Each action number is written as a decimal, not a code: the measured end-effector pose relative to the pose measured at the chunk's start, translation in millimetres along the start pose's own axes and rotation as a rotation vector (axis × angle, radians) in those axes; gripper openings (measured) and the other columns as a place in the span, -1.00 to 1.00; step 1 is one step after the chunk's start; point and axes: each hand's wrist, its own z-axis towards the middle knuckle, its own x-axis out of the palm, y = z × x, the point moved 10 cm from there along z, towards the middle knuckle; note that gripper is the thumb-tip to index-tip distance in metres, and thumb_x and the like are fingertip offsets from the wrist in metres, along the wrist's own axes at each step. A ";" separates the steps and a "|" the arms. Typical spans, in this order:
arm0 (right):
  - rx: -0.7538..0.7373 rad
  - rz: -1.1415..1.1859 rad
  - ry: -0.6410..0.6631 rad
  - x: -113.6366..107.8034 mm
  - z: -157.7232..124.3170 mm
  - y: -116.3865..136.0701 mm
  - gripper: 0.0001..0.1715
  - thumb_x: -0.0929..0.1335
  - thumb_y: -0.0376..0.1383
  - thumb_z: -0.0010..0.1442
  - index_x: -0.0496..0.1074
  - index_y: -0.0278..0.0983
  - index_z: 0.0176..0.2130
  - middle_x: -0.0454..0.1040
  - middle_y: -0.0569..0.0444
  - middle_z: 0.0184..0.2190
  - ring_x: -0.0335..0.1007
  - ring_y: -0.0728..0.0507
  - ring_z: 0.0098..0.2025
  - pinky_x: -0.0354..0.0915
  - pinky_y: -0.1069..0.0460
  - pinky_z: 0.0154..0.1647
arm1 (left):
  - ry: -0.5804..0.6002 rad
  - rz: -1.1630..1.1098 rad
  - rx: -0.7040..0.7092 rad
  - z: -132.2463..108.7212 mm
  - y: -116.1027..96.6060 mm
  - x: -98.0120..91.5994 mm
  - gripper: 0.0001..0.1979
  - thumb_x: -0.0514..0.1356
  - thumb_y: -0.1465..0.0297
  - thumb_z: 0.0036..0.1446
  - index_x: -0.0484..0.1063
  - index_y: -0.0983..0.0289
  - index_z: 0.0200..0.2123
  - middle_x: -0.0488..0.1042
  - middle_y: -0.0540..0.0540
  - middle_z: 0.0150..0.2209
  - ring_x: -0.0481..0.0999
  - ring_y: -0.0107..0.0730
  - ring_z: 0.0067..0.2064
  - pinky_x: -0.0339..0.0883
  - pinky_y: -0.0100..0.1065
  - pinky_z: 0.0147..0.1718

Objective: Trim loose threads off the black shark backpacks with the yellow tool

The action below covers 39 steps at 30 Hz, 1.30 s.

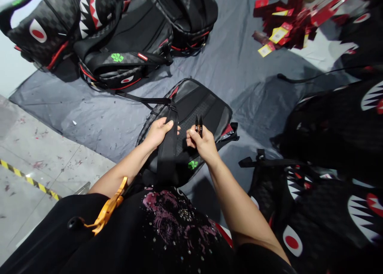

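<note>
A black backpack [206, 106] lies back-side up on the grey sheet in front of me. My left hand [158, 131] is closed around one of its black shoulder straps [168, 146], thumb on top. My right hand [202, 143] is pinched on a small black tool with two pointed tips [198, 123], held upright just above the backpack's mesh back panel. The two hands are a short gap apart.
A grey sheet [239, 66] covers the floor. More black shark-mouth backpacks are piled at the top left [119, 38] and at the right [338, 146]. Red and yellow tags [284, 26] lie at the top right. Bare floor with yellow-black tape [30, 180] is at the left.
</note>
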 end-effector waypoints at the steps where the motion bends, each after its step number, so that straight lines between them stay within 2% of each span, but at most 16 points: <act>1: 0.037 0.050 0.015 -5.2 -5.9 -3.5 -0.55 0.44 0.05 0.14 0.27 -0.22 -0.37 0.34 0.23 -0.58 0.22 0.03 -0.62 0.05 0.13 -0.64 | -0.004 -0.020 -0.011 -0.9 0.0 -1.0 -0.59 0.40 0.12 0.03 0.40 0.32 -0.30 0.60 0.13 -0.34 0.59 -0.34 -0.41 0.42 -0.42 -0.46; 3: 0.085 0.113 -0.028 -29.7 -24.0 -10.9 -0.50 0.48 0.05 0.07 0.25 -0.22 -0.39 0.36 0.21 -0.53 0.23 0.05 -0.62 0.01 0.15 -0.67 | -0.001 -0.056 -0.025 -3.3 -1.8 -1.8 -0.61 0.38 0.14 0.06 0.41 0.33 -0.27 0.61 0.16 -0.27 0.61 -0.33 -0.38 0.41 -0.43 -0.48; 5: 0.124 0.089 -0.148 -69.4 -52.1 -22.5 -0.47 0.50 0.05 0.03 0.23 -0.23 -0.41 0.36 0.21 -0.52 0.20 0.07 -0.63 0.01 0.15 -0.67 | 0.016 -0.091 -0.031 -6.6 -5.7 -0.1 -0.63 0.37 0.17 0.06 0.42 0.33 -0.24 0.61 0.19 -0.22 0.62 -0.31 -0.34 0.40 -0.45 -0.49; 8: 0.278 -0.178 -0.314 -126.1 -110.0 -52.8 -0.40 0.44 0.19 0.05 0.27 -0.24 -0.44 0.29 0.22 -0.66 0.12 0.06 -0.68 0.03 0.14 -0.69 | 0.072 -0.141 -0.051 -15.3 -9.9 9.6 -0.61 0.38 0.21 0.04 0.41 0.31 -0.16 0.60 0.21 -0.11 0.63 -0.26 -0.25 0.44 -0.42 -0.45; 9: 0.350 -0.261 -0.354 -138.5 -130.8 -64.8 -0.36 0.42 0.25 0.02 0.30 -0.25 -0.43 0.27 0.22 -0.70 0.11 0.05 -0.70 0.02 0.14 -0.71 | 0.093 -0.154 -0.064 -19.4 -9.6 14.3 -0.59 0.39 0.24 0.01 0.40 0.30 -0.13 0.59 0.21 -0.07 0.63 -0.24 -0.23 0.45 -0.40 -0.41; 11: 0.451 -0.314 -0.408 -147.1 -166.7 -85.2 -0.27 0.40 0.34 -0.05 0.33 -0.26 -0.39 0.25 0.23 -0.73 0.09 0.04 -0.72 0.01 0.13 -0.73 | 0.127 -0.157 -0.091 -29.2 -6.2 23.2 -0.53 0.43 0.29 -0.06 0.38 0.28 -0.10 0.58 0.21 -0.04 0.63 -0.20 -0.17 0.48 -0.34 -0.32; 14: 0.428 -0.196 -0.470 -131.4 -194.9 -99.3 -0.25 0.40 0.35 -0.06 0.33 -0.26 -0.36 0.22 0.27 -0.71 0.06 0.06 -0.72 0.00 0.14 -0.73 | 0.114 -0.090 -0.113 -44.5 2.4 25.4 -0.49 0.47 0.33 -0.15 0.39 0.31 -0.12 0.59 0.23 -0.07 0.62 -0.18 -0.16 0.48 -0.28 -0.22; 18: 0.294 -0.113 -0.487 -101.5 -192.4 -96.5 -0.36 0.43 0.23 0.00 0.38 -0.28 -0.35 0.28 0.23 -0.66 0.13 0.06 -0.67 0.08 0.15 -0.69 | 0.020 0.069 -0.037 -60.5 -0.3 7.2 -0.51 0.50 0.27 -0.23 0.47 0.35 -0.23 0.60 0.12 -0.26 0.57 -0.33 -0.28 0.43 -0.35 -0.26; 21: 0.240 0.058 -0.494 -80.1 -175.6 -89.8 -0.39 0.50 0.14 -0.09 0.39 -0.28 -0.31 0.38 0.17 -0.58 0.20 0.05 -0.65 0.09 0.15 -0.70 | 0.012 0.117 0.000 -69.9 -5.0 -0.7 -0.49 0.51 0.19 -0.28 0.48 0.34 -0.28 0.58 0.06 -0.36 0.52 -0.38 -0.37 0.39 -0.39 -0.35; 25: 0.234 0.357 -0.348 -22.4 -136.3 -64.6 -0.45 0.51 0.05 -0.08 0.40 -0.27 -0.26 0.26 0.29 -0.64 -0.02 0.12 -0.72 -0.11 0.17 -0.75 | -0.001 0.118 0.081 -80.5 -8.0 -0.1 -0.48 0.50 0.15 -0.28 0.47 0.32 -0.30 0.55 0.03 -0.40 0.49 -0.39 -0.39 0.35 -0.40 -0.37; 28: 0.221 0.397 -0.241 21.4 -110.7 -37.5 -0.46 0.51 0.06 -0.06 0.38 -0.26 -0.30 0.22 0.32 -0.69 -0.07 0.13 -0.74 -0.14 0.18 -0.75 | -0.012 0.132 0.162 -88.2 -7.1 4.1 -0.53 0.48 0.16 -0.25 0.46 0.32 -0.33 0.54 0.01 -0.40 0.47 -0.43 -0.38 0.33 -0.43 -0.36; 30: 0.206 0.386 -0.218 38.4 -101.6 -25.4 -0.47 0.52 0.05 -0.09 0.34 -0.25 -0.36 0.21 0.32 -0.70 -0.05 0.12 -0.74 -0.13 0.18 -0.76 | -0.012 0.138 0.206 -93.0 -6.4 5.6 -0.54 0.47 0.15 -0.21 0.46 0.32 -0.33 0.53 0.01 -0.39 0.46 -0.43 -0.37 0.33 -0.42 -0.33; 33: 0.159 0.339 -0.213 46.1 -97.4 -14.5 -0.54 0.52 -0.02 -0.10 0.33 -0.26 -0.42 0.18 0.33 -0.72 -0.03 0.12 -0.74 -0.10 0.18 -0.76 | -0.004 0.139 0.249 -98.1 -6.9 4.7 -0.54 0.46 0.13 -0.17 0.46 0.31 -0.31 0.54 0.04 -0.34 0.48 -0.38 -0.31 0.35 -0.39 -0.25; 39: 0.109 0.214 -0.237 40.0 -95.3 -5.0 -0.57 0.50 -0.03 -0.07 0.32 -0.25 -0.47 0.17 0.32 -0.73 0.01 0.11 -0.75 -0.07 0.16 -0.76 | 0.032 0.148 0.259 -98.7 -9.7 5.7 -0.56 0.45 0.13 -0.12 0.47 0.30 -0.28 0.55 0.04 -0.31 0.50 -0.37 -0.28 0.37 -0.38 -0.21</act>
